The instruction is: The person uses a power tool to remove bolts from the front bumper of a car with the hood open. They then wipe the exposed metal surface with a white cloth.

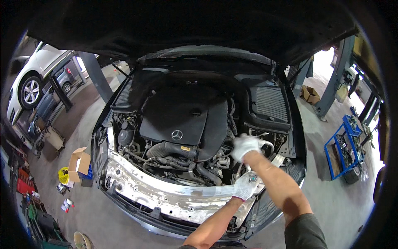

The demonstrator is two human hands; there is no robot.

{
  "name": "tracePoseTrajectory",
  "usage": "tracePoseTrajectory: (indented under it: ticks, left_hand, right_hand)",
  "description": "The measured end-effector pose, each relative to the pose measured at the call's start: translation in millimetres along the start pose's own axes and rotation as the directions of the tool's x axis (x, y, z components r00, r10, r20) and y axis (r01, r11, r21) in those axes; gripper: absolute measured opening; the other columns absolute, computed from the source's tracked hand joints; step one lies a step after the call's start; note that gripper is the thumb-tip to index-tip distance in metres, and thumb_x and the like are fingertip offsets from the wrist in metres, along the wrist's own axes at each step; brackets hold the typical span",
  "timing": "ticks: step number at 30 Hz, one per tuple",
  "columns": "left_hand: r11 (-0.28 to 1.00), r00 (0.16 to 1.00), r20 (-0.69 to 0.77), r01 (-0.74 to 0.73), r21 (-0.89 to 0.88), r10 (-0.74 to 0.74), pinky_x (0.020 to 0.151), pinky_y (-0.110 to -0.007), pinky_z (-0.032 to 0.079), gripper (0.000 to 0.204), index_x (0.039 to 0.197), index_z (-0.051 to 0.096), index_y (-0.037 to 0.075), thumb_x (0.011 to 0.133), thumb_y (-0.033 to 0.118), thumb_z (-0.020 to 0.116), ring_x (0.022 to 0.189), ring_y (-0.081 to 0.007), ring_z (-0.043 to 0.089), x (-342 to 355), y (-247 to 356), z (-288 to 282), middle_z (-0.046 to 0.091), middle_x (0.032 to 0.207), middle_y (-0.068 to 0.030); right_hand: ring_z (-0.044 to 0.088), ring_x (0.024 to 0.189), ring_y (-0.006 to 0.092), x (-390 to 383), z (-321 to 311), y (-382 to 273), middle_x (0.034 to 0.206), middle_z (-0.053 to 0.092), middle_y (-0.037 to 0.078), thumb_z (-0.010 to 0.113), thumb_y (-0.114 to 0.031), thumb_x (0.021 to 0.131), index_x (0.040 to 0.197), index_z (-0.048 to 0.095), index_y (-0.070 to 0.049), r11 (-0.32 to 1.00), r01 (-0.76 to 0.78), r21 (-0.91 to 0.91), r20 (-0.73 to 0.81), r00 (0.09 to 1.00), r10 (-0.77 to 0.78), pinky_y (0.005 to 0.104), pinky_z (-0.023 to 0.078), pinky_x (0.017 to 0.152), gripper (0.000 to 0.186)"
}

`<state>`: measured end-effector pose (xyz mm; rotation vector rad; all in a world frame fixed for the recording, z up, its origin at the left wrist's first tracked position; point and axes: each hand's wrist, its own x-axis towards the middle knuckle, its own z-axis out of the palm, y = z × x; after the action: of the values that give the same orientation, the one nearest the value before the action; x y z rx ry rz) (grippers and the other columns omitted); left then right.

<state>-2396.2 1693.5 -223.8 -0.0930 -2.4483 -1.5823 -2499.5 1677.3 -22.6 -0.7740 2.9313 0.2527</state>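
Both my hands wear white work gloves and reach into a car's engine bay. My left hand is at the front metal crossmember, toward its right end. Its fingers look curled about a small part with a round, bluish-green top, which I cannot make out. Farther in, my right hand is over the right front corner of the bay, blurred by motion. Its fingers are smeared, and anything in them is hidden. A pale curved pipe runs beside it. The black engine cover lies left of my hands.
The raised hood hangs overhead. A black air duct crosses the engine's front. On the right floor stands a blue tool cart; an open cardboard box sits at left. Lift posts and a raised white car are beyond.
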Motion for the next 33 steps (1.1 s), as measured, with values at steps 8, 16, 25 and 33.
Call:
tracePoseTrajectory:
  ticks: [8, 16, 25, 33]
  left_hand:
    - [0.977, 0.969, -0.171, 0.157, -0.142, -0.18, 0.098, -0.04, 0.056, 0.032, 0.121, 0.071, 0.01, 0.089, 0.013, 0.072, 0.114, -0.0325, 0.07, 2, 41, -13, 0.073, 0.121, -0.0137]
    - [0.981, 0.954, -0.299, -0.069, -0.18, 0.012, 0.092, -0.04, 0.055, 0.029, 0.126, 0.069, 0.011, 0.1, 0.024, 0.066, 0.107, -0.027, 0.071, 12, -52, 61, 0.073, 0.12, -0.0111]
    - [0.983, 0.981, -0.074, 0.179, -0.036, -0.182, 0.086, -0.045, 0.058, 0.025, 0.112, 0.073, 0.012, 0.092, 0.029, 0.075, 0.096, -0.0375, 0.072, 0, 40, -31, 0.074, 0.108, -0.0163]
    - [0.994, 0.984, -0.168, 0.045, -0.096, -0.061, 0.092, -0.041, 0.057, 0.03, 0.119, 0.069, 0.011, 0.09, 0.019, 0.072, 0.104, -0.0315, 0.072, 15, 31, -7, 0.073, 0.117, -0.0129]
  right_hand:
    - [0.07, 0.094, 0.0478, -176, 88, 108, 0.103, 0.072, 0.029, 0.055, -0.016, 0.102, 0.124, 0.06, -0.001, 0.875, -0.115, 0.471, -0.253, 0.932, 0.258, 0.0566, 0.057, 0.081, 0.027]
    - [0.074, 0.073, 0.0359, -179, 56, -40, 0.082, 0.071, 0.017, 0.064, -0.023, 0.092, 0.114, 0.061, 0.0, 0.928, 0.346, 0.138, -0.128, 0.935, -0.33, 0.0489, 0.06, 0.057, 0.032]
    - [0.067, 0.123, 0.0389, -10, 24, 60, 0.132, 0.069, 0.02, 0.061, -0.031, 0.089, 0.136, 0.066, -0.01, 0.924, -0.201, 0.326, -0.061, 0.971, 0.233, 0.044, 0.053, 0.107, 0.052]
    - [0.073, 0.087, 0.0436, -234, 78, 50, 0.1, 0.072, 0.03, 0.06, -0.016, 0.099, 0.133, 0.057, 0.005, 0.847, 0.274, 0.455, -0.595, 0.801, 0.06, 0.0512, 0.06, 0.071, 0.04]
